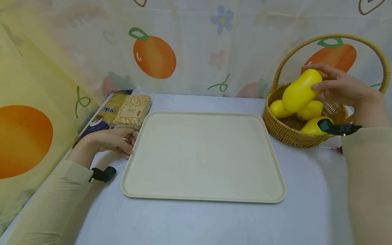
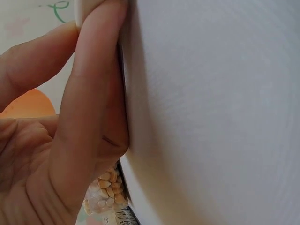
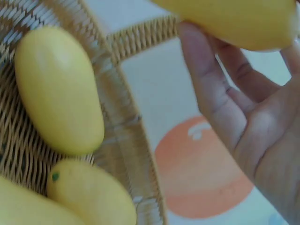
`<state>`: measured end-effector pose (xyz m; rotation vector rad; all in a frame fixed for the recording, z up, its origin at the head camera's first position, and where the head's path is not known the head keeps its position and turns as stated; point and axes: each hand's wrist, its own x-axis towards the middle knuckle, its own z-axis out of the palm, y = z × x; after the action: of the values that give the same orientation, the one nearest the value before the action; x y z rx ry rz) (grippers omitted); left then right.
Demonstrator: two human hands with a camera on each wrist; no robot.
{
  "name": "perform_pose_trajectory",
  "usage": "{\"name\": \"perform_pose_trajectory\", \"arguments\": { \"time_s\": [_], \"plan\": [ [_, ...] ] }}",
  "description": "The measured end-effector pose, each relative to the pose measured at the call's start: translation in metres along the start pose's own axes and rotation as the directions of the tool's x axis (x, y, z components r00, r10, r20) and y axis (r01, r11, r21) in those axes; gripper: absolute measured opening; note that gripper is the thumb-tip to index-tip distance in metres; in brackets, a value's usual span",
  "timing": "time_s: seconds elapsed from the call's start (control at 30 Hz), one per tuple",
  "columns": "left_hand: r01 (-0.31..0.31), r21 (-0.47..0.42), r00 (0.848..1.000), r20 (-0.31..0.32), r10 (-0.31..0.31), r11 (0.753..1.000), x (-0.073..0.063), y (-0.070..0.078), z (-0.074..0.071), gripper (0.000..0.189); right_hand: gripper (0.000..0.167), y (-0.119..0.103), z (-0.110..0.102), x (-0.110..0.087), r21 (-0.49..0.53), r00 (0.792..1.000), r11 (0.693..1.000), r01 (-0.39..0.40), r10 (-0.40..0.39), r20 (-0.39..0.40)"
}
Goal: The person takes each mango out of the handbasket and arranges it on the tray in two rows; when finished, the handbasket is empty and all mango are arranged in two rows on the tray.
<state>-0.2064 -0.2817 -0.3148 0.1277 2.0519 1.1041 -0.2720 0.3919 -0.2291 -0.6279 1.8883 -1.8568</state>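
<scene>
Over the basket, my right hand point(image 1: 340, 85) grips a large yellow mango point(image 1: 301, 90) between thumb and fingers. The mango is tilted and overlaps the fruit behind it in the head view. Below it, the woven basket point(image 1: 284, 139) with a tall arched handle holds several more yellow mangoes point(image 3: 61, 91). On the other side, my left hand point(image 1: 111, 140) pinches the left rim of a cream rectangular tray point(image 1: 196, 156), with the thumb at the edge. In the left wrist view, the fingers point(image 2: 86, 79) meet the tray's edge at the top; the rest of the tray is out of sight there.
Behind my left hand lie a clear bag of corn kernels point(image 1: 134, 103) and a gold and blue packet point(image 1: 108, 109). A cloth backdrop point(image 1: 190, 44) printed with oranges rises behind the white table point(image 1: 196, 221). The basket's handle point(image 1: 333, 35) arches over my right hand.
</scene>
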Motion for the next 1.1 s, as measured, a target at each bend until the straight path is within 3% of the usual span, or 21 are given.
{"name": "perform_pose_trajectory", "arguments": {
  "time_s": [0.23, 0.47, 0.57, 0.77, 1.1],
  "plan": [
    [-0.001, -0.003, 1.0, 0.005, 0.001, 1.0, -0.001, 0.001, 0.001, 0.049, 0.064, -0.014, 0.03, 0.014, 0.001, 0.986, 0.995, 0.099, -0.098, 0.134],
    [-0.002, -0.002, 1.0, 0.003, 0.002, 1.0, -0.002, 0.001, 0.002, 0.049, 0.064, -0.025, 0.067, 0.032, -0.173, 0.996, 0.982, 0.079, -0.071, 0.051],
    [-0.001, -0.003, 1.0, -0.001, 0.001, 1.0, -0.003, 0.001, 0.003, 0.05, 0.063, -0.026, 0.08, 0.04, -0.216, 0.997, 0.974, 0.066, -0.054, 0.063],
    [-0.002, 0.002, 1.0, -0.008, 0.002, 1.0, -0.002, 0.001, 0.003, 0.05, 0.063, -0.02, 0.104, 0.056, -0.213, 0.994, 0.975, 0.062, -0.042, 0.098],
    [-0.005, -0.01, 1.0, 0.002, 0.005, 1.0, -0.002, 0.001, 0.004, 0.05, 0.058, 0.002, 0.143, 0.087, -0.198, 1.0, 0.98, -0.001, -0.001, -0.01]
  ]
}}
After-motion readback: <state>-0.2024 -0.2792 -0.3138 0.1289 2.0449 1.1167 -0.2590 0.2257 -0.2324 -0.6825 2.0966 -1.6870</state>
